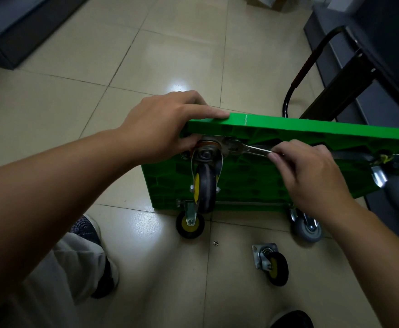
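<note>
Now the green cart (pixel 312 130) stands tipped up on its side on the floor (pixel 170 55), and its wheels face the person. The left grip (pixel 160 124) is wrapped over the top edge of the cart, with fingers on top and thumb below, so it holds the cart steady. Just under this grip sits a black wheel (pixel 205 185), with its metal plate flat against the cart.

The right grip (pixel 312 171) is closed tight round the thin end of a silver wrench (pixel 248 149). The other end of the wrench points away from the right grip and sits close to the left grip's thumb, at a bolt by the wheel plate. The bolt itself is too hidden to see well.

The wrench is hard, thin metal and looks smooth, so I think it could slip off the bolt. Holding it far out at the end, as now, should give the most push.

The cart is big, stiff plastic. It is likely a bit heavy and could fall flat. The top edge near the wheel seems a good place to hold it.

Below the right grip, a loose wheel (pixel 273 266) lies on the floor. A small metal ring (pixel 215 243) lies near it, lower down between the two grips.
</note>
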Demonstrator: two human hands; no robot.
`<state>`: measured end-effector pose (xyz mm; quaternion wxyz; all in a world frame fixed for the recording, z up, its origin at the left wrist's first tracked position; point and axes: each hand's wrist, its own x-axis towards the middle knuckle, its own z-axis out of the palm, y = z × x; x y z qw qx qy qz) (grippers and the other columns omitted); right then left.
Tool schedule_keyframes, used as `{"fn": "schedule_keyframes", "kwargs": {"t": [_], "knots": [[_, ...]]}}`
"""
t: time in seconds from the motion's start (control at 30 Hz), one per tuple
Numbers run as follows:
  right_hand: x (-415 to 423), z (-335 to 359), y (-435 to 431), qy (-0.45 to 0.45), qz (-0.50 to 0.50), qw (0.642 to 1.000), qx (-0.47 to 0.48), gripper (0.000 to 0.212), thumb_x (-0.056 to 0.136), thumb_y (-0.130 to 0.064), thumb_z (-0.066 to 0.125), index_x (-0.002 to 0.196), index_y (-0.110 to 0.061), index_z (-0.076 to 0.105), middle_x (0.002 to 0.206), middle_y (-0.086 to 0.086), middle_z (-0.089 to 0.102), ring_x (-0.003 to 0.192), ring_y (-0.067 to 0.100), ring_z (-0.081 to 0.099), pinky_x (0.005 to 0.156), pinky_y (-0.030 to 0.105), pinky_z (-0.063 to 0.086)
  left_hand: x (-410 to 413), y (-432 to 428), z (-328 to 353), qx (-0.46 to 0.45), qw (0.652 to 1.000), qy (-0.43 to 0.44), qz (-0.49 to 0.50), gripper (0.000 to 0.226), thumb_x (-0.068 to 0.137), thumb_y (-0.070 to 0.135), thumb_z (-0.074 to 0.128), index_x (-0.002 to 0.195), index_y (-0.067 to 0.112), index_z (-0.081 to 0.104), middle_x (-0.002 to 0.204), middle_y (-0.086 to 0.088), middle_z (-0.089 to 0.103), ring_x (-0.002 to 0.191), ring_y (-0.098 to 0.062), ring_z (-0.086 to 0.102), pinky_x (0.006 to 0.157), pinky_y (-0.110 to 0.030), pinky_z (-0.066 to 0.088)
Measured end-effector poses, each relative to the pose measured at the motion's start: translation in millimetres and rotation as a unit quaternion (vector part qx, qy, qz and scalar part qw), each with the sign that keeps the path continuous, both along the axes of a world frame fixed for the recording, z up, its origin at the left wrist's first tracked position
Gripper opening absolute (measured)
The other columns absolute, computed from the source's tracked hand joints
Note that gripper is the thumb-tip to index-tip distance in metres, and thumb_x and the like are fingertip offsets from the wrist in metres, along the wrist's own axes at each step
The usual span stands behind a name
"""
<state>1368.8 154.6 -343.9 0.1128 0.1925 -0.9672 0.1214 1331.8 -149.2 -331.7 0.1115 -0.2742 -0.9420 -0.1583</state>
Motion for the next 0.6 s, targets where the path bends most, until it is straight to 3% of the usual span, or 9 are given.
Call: {"fn": "schedule_keyframes", "kwargs": {"t": [0.47,0.6], "knots": [[-10,-11,-12,0.072,-0.032,0.995,0.058,0.018,0.103,-0.025,0.056,0.093,-0.014,0.065,0.080,0.004,0.060,0.068,0.022,0.043,0.070,0.036,0.030,0,1,-1,0.005,1.000,0.006,0.005,0.061,0.091,0.031,0.070,0.143,0.055,0.048,0.127,0.011,0.060,0.101,-0.019,0.060,0.065,-0.039,0.051],[-5,-21,-19,0.012,-0.057,0.998,0.008,0.019,0.103,-0.027,0.055,0.089,-0.016,0.063,0.072,0.002,0.058,0.061,0.019,0.039,0.062,0.031,0.029,-1,0,-1,0.008,1.000,0.009,0.007,0.061,0.091,0.031,0.070,0.142,0.056,0.048,0.126,0.011,0.060,0.102,-0.019,0.061,0.066,-0.038,0.050]]}}
